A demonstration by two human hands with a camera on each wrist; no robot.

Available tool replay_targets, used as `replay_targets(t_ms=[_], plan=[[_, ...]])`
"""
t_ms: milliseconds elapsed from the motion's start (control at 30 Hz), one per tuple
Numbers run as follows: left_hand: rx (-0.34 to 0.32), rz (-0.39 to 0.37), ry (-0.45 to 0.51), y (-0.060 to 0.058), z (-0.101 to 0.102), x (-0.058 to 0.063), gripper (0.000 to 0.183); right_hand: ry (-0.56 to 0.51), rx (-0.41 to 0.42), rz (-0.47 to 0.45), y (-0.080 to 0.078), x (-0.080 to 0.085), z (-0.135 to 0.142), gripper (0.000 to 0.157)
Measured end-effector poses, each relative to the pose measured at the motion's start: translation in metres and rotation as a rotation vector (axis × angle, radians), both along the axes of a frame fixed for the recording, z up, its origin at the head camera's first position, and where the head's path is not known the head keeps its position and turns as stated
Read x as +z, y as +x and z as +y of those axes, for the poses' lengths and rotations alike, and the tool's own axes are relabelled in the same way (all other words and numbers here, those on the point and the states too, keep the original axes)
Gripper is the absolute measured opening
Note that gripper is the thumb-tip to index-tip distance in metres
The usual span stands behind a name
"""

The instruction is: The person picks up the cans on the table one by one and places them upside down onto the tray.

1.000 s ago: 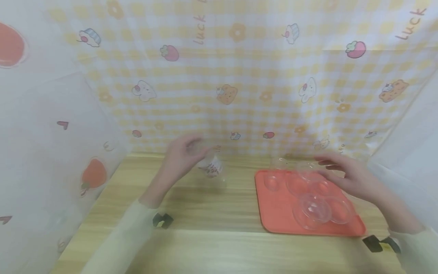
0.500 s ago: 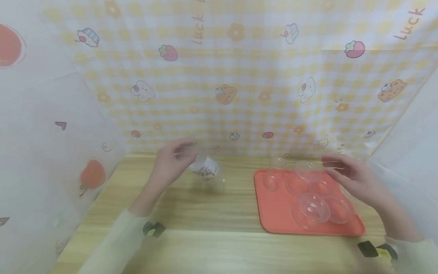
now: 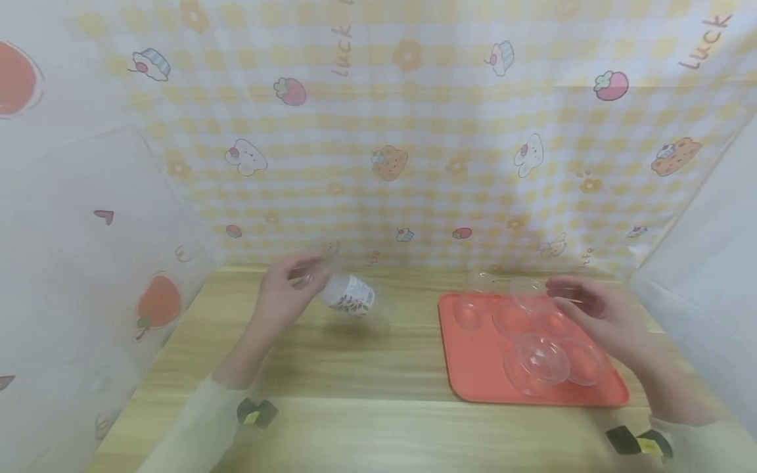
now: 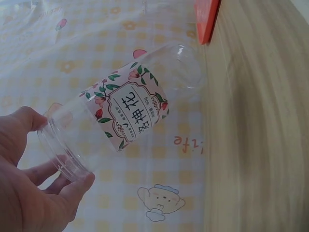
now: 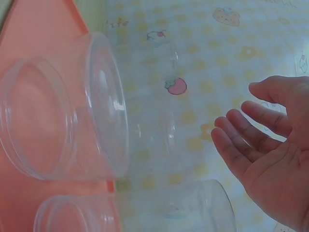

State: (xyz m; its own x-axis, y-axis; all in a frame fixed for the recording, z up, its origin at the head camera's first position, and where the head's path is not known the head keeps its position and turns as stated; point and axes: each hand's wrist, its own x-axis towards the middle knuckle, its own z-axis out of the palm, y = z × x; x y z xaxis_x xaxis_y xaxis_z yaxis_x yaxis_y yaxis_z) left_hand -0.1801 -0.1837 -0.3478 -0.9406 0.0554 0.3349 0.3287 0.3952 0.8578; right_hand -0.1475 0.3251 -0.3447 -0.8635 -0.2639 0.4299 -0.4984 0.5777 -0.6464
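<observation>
My left hand (image 3: 284, 286) grips a clear plastic jar (image 3: 353, 297) by its ribbed neck, fingers and thumb round the rim. The jar is held tilted over the left half of the table, its base pointing right and down. In the left wrist view, its pink floral label (image 4: 129, 107) with printed characters faces the camera, and no contents show inside. My right hand (image 3: 609, 322) hovers at the right side of the orange tray (image 3: 473, 374), near the clear jars on it. The right wrist view has this hand with its fingers loosely bent and nothing in them.
Several clear jars stand on the tray, among them a wide one (image 3: 538, 364) at the front and a small one (image 3: 470, 315) at back left. A checked cloth (image 3: 355, 131) hangs behind the wooden table (image 3: 367, 368); pale sheets (image 3: 59, 249) hang at both sides.
My left hand has moved left and a little down, and the jar has swung closer to level. The right hand has shifted slightly over the tray's right side. The jars on the tray stay put.
</observation>
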Motion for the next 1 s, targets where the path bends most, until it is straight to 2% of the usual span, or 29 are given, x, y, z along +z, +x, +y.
replay_targets(t_ms=[133, 300, 567, 1000], plan=[[0.008, -0.021, 0.034, 0.003, -0.002, -0.004, 0.040, -0.046, -0.001, -0.027, 0.002, -0.003, -0.004, 0.036], [0.005, -0.042, 0.077, 0.006, -0.003, -0.008, 0.044, -0.051, -0.004, -0.038, 0.003, -0.006, -0.010, 0.036], [0.037, -0.094, 0.132, 0.008, -0.002, -0.014, 0.044, -0.093, -0.013, -0.045, 0.002, -0.008, -0.016, 0.035], [0.027, -0.082, 0.197, 0.010, 0.000, -0.016, 0.045, -0.205, 0.030, -0.046, -0.002, -0.012, -0.032, 0.031]])
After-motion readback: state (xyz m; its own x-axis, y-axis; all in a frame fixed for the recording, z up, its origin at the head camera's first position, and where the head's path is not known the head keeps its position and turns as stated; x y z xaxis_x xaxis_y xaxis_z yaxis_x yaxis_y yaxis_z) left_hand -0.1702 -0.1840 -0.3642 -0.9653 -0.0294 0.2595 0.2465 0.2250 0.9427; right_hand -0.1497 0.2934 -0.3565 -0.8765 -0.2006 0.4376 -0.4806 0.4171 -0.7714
